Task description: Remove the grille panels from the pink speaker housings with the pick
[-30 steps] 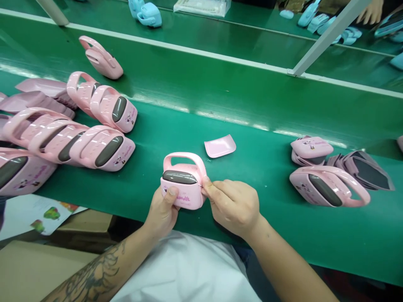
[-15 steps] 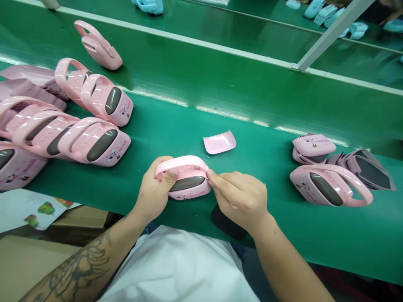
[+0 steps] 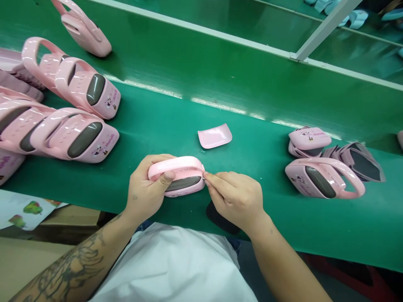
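My left hand (image 3: 145, 189) is wrapped round a pink handled toy case (image 3: 178, 175) with a dark grey window, tilted so its handle faces up, at the near edge of the green belt (image 3: 195, 75). My right hand (image 3: 234, 197) is pinched against the case's right end; what its fingertips hold is too small to make out. A loose pink cover plate (image 3: 214, 136) lies just beyond the case. A dark flat piece (image 3: 220, 218) lies under my right wrist.
Several finished pink cases (image 3: 75, 134) are stacked at the left, one more (image 3: 82, 30) at the far left. Two pink cases (image 3: 321, 179) and grey window parts (image 3: 362, 161) lie to the right. A white rail and post (image 3: 317, 35) cross the far side. Printed sheets (image 3: 22, 207) lie below left.
The case was tipped from upright, front facing me, to handle-up in my left hand. My right hand stayed pinched at its right end. The view shifted slightly.
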{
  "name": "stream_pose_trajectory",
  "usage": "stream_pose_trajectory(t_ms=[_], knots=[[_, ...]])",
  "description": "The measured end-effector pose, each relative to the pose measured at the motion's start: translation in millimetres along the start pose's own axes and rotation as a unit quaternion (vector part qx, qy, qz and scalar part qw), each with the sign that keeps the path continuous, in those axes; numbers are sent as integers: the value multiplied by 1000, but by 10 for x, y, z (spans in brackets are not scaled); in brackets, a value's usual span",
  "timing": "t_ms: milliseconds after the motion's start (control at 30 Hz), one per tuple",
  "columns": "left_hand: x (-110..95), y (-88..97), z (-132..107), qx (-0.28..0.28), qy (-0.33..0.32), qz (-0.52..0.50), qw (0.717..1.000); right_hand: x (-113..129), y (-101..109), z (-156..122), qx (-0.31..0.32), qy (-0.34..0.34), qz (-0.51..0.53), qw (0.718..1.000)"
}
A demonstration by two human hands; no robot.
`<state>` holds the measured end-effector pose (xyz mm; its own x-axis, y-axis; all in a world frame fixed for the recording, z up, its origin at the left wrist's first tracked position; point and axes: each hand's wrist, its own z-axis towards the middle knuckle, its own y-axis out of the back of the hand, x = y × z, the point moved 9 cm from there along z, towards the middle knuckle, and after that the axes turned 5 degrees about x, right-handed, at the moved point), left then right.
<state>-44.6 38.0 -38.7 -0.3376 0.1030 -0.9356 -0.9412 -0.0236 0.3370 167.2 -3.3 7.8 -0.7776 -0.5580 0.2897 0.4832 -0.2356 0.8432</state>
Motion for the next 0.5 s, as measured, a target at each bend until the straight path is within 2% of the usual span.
stream_pose_trajectory(t_ms=[300, 500], knots=[[-89, -66, -9, -6, -65, -5, 998, 109, 9, -25, 22, 9, -116, 993], [-68, -129, 5, -17, -80, -44, 996, 72, -75, -5, 19, 50, -123, 991]])
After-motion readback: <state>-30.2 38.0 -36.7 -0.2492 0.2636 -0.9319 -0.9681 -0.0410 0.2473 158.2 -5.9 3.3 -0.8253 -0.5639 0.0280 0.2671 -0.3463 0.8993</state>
